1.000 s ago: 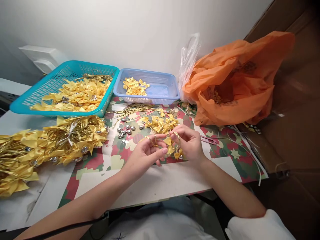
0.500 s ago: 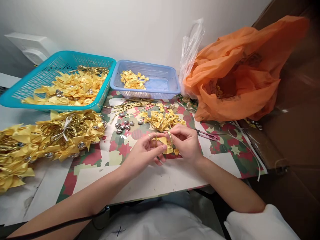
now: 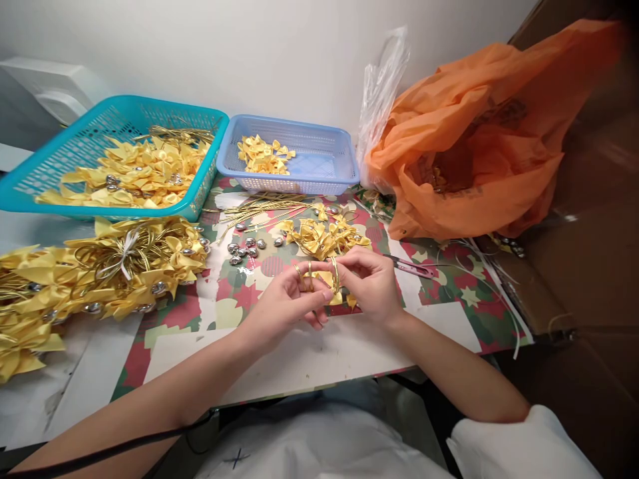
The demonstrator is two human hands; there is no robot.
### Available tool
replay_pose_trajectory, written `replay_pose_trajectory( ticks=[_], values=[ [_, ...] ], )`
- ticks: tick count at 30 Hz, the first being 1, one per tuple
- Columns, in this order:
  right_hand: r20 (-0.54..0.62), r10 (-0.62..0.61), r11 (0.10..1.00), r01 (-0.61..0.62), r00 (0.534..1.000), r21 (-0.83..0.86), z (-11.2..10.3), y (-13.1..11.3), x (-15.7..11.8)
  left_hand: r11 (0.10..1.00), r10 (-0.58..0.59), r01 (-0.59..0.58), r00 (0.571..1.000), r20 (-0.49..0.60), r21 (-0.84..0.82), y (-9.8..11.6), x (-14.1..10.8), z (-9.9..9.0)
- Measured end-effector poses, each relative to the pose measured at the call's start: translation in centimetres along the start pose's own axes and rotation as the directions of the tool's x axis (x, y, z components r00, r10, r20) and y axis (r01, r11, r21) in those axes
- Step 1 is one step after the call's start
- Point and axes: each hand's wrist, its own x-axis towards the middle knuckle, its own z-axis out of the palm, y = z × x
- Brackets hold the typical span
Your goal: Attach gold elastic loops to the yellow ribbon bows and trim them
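From my seat, the step in hand looks like setting gold loops (image 3: 309, 275) on the left index finger. The left hand (image 3: 277, 303) has its thumb and index finger parted, loops around the finger and nothing gripped between the two that I can see. The right hand (image 3: 372, 283) has its fingers pinched on another loop (image 3: 335, 274) at that index fingertip, above the tabletop (image 3: 229, 314). Yellow bows (image 3: 335, 299) show just below (whether they hang from the loops, I can't tell). I judge the next move calls for a light pinch and a steady left finger, so nothing slips off.

Behind, the teal basket (image 3: 204, 178) holds heaped bows, silver beads (image 3: 112, 182) and gold cords (image 3: 182, 134). The blue basket (image 3: 299, 183) has a smaller heap of bows towards its left end. The orange bag (image 3: 424, 133) gapes; something golden inside is too dim for me to name.
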Motion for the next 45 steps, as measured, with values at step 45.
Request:
replay_pose_trajectory(
  ticks=[45],
  values=[
    [0.670, 0.370, 0.853, 0.051, 0.644, -0.519, -8.1, -1.7, 3.5, 0.933, -0.075, 0.094, 0.995, 0.068, -0.347, 2.0, 0.1, -0.9]
  ],
)
